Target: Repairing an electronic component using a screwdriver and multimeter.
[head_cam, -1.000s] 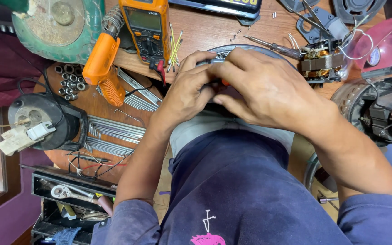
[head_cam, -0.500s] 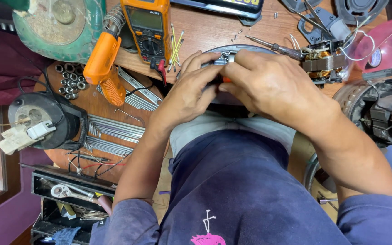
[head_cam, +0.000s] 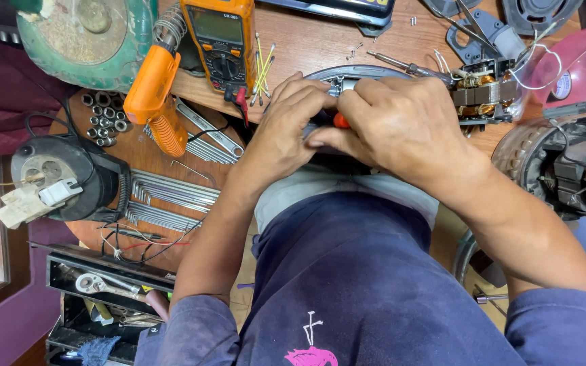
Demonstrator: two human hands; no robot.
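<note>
Both my hands meet over a round grey metal housing (head_cam: 367,71) that rests at the wooden bench's near edge. My right hand (head_cam: 401,125) is closed around a tool with an orange-red handle (head_cam: 341,120), of which only a small bit shows between the fingers. My left hand (head_cam: 286,129) presses against the housing and a small metal part (head_cam: 340,84) at its rim, fingers curled next to the tool. The middle of the housing is hidden under my hands.
An orange multimeter (head_cam: 220,41) and an orange soldering gun (head_cam: 154,95) lie to the left, with wrenches (head_cam: 205,135), hex keys (head_cam: 167,193), a tray of nuts (head_cam: 103,118) and a black cable reel (head_cam: 59,173). A wound motor core (head_cam: 483,91), a screwdriver (head_cam: 401,66) and a motor body (head_cam: 564,169) are to the right.
My hands have shifted slightly on the housing; the right hand has turned so the orange-red handle shows between the fingers.
</note>
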